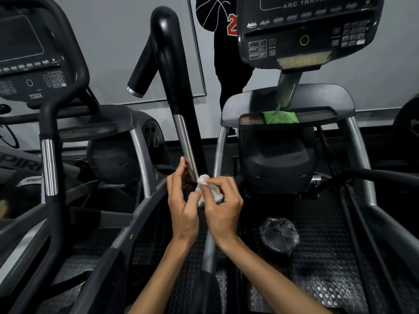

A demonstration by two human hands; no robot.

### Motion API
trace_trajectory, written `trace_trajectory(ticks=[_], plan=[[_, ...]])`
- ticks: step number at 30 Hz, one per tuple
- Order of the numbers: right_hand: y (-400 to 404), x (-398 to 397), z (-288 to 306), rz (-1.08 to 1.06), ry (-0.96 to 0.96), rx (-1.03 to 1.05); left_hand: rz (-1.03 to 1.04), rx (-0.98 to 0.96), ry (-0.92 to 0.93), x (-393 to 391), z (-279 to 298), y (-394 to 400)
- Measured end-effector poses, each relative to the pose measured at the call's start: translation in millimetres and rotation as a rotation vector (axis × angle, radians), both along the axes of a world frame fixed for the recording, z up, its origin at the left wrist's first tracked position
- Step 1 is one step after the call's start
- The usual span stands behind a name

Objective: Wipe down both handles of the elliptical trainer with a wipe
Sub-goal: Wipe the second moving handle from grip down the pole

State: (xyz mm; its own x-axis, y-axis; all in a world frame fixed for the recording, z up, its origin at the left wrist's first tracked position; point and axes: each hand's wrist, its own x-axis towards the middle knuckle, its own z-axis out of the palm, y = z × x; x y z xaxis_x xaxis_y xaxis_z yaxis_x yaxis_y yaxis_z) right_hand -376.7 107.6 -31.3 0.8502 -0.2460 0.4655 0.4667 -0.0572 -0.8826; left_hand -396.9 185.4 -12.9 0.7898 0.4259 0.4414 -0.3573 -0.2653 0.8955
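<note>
Your left hand [183, 200] sits just left of the handle [181, 123], fingers loosely curled, thumb and fingertips touching the wipe [207, 189]. Your right hand [223, 207] pinches that crumpled wipe against the handle's lower end. The handle's long axis runs up and away from both hands, leaning slightly left, so your next stroke likely goes upward along it.
</note>
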Motion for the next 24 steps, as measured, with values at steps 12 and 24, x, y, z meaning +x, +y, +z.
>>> trace_trajectory(ticks=[12, 24], plan=[[-3.8, 9.6, 2.7, 0.032, 0.100, 0.108, -0.009, -0.031, -0.040, 0.7, 3.2, 0.6], [-5.6, 19.8, 6.7, 0.057, 0.201, 0.174, 0.028, -0.054, -0.069, 3.3, 5.0, 1.3]])
